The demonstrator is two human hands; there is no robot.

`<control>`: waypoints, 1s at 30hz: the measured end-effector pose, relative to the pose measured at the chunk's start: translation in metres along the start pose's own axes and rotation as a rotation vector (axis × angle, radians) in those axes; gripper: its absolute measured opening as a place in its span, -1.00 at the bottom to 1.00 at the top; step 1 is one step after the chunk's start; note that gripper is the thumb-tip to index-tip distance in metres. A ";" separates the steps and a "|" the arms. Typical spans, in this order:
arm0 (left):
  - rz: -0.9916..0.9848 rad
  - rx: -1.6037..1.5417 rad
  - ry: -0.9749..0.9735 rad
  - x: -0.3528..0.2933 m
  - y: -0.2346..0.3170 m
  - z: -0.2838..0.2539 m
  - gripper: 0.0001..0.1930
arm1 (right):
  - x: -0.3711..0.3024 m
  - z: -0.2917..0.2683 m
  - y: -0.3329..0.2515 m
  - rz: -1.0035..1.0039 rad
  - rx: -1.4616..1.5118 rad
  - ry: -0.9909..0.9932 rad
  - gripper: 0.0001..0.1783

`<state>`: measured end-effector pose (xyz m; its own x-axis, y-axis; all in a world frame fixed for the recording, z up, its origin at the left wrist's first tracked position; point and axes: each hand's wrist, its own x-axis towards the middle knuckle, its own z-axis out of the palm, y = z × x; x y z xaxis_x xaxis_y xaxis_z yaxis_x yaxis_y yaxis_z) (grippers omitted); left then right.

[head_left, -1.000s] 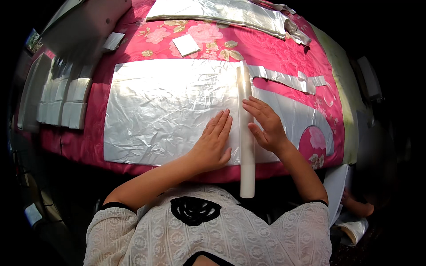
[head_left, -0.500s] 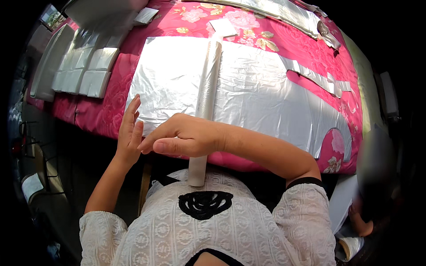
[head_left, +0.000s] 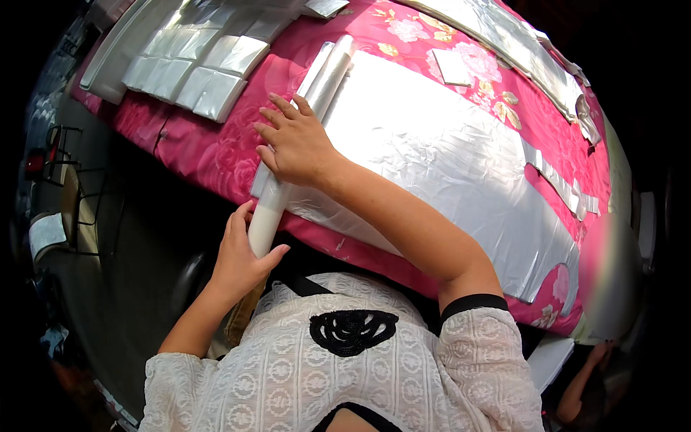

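Note:
A long tube wound with clear plastic film, a film roll [head_left: 268, 214], lies slanting along the left end of a silvery plastic sheet [head_left: 417, 144] on the table. Its near end juts past the table edge toward me. My left hand [head_left: 241, 255] cups this near end, fingers along its left side and thumb across the front. Farther up, my right hand [head_left: 299, 144] rests palm down over the roll with its fingers spread. A strip of the sheet shows left of the roll. The parts of the roll under my right palm are hidden.
A pink flowered cloth [head_left: 209, 155] covers the table. Stacked plastic-wrapped packets [head_left: 219, 90] stand at the far left. A small white square [head_left: 453, 67] lies beyond the sheet, with long folded silvery film [head_left: 497, 36] at the back. Another person's arm [head_left: 579, 389] shows at lower right.
The roll has shifted left across the sheet to its left end. My right hand has come down onto it, and my left hand has moved to its near end. The view has turned.

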<state>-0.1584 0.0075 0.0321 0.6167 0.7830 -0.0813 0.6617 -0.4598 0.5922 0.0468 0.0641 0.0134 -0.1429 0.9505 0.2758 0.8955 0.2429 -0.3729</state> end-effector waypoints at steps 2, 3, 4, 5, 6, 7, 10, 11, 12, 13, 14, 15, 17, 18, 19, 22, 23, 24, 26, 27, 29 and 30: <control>-0.106 -0.230 -0.063 0.004 -0.009 -0.001 -0.24 | 0.005 0.026 -0.014 0.180 0.076 0.336 -0.33; -0.158 -0.345 -0.095 0.006 -0.012 -0.001 -0.25 | 0.005 0.031 -0.016 0.307 0.232 0.394 -0.27; -0.191 -0.605 -0.085 0.005 -0.013 0.003 -0.30 | 0.005 0.030 -0.020 0.434 0.390 0.449 -0.19; -0.228 -0.779 -0.161 0.005 -0.012 0.002 -0.32 | 0.006 0.028 -0.023 0.562 0.548 0.503 -0.11; -0.263 -0.953 -0.238 0.004 -0.007 -0.002 -0.33 | 0.003 0.022 -0.017 0.617 0.831 0.508 0.03; -0.301 -1.123 -0.315 0.003 -0.002 -0.006 -0.34 | 0.003 0.020 -0.011 0.608 0.826 0.672 -0.11; -0.215 -1.573 -0.670 0.006 -0.002 -0.004 -0.22 | -0.014 -0.032 -0.010 0.570 2.123 0.417 -0.37; -0.193 -1.710 -0.802 0.010 0.002 -0.004 -0.18 | -0.017 -0.039 -0.011 0.547 2.080 0.510 -0.36; -0.156 -1.537 -0.793 0.015 0.013 -0.003 -0.15 | -0.023 -0.047 -0.008 0.577 1.998 0.469 -0.34; -0.275 -1.392 -0.700 0.017 0.029 -0.005 -0.26 | -0.028 -0.056 -0.004 0.603 1.914 0.429 -0.32; -0.289 -1.141 -0.590 0.018 0.036 0.000 -0.31 | -0.033 -0.064 -0.004 0.651 1.753 0.421 -0.28; -0.296 -0.890 -0.478 0.020 0.042 0.004 -0.37 | -0.038 -0.065 -0.003 0.648 1.741 0.475 -0.27; -0.317 -1.055 -0.554 0.025 0.053 0.008 -0.47 | -0.046 -0.064 0.001 0.632 1.721 0.589 -0.26; -0.329 -1.157 -0.635 0.026 0.055 0.011 -0.48 | -0.054 -0.065 0.000 0.666 1.793 0.580 -0.28; -0.347 -1.266 -0.716 0.025 0.054 0.014 -0.48 | -0.059 -0.063 -0.002 0.648 1.833 0.580 -0.29; -0.346 -1.416 -0.846 0.025 0.052 0.020 -0.50 | -0.072 -0.057 -0.007 0.621 1.910 0.592 -0.31; -0.340 -1.466 -0.899 0.025 0.050 0.022 -0.51 | -0.076 -0.057 -0.008 0.645 1.897 0.601 -0.31; -0.344 -1.491 -0.929 0.025 0.049 0.025 -0.51 | -0.079 -0.057 -0.009 0.669 1.884 0.609 -0.31; -0.355 -1.544 -0.988 0.025 0.047 0.029 -0.51 | -0.085 -0.057 -0.009 0.716 1.863 0.629 -0.32; -0.333 -1.488 -0.994 0.026 0.049 0.029 -0.51 | -0.087 -0.057 -0.009 0.737 1.856 0.641 -0.32; -0.281 -1.375 -1.011 0.033 0.054 0.028 -0.51 | -0.092 -0.056 -0.007 0.785 1.806 0.654 -0.33; -0.316 -1.330 -0.904 0.034 0.056 0.029 -0.49 | -0.095 -0.053 -0.008 0.814 1.767 0.652 -0.35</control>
<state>-0.0880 -0.0043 0.0395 0.8867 0.0654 -0.4576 0.2869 0.6984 0.6557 0.0759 -0.0381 0.0373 0.4927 0.8162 -0.3018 -0.6885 0.1535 -0.7088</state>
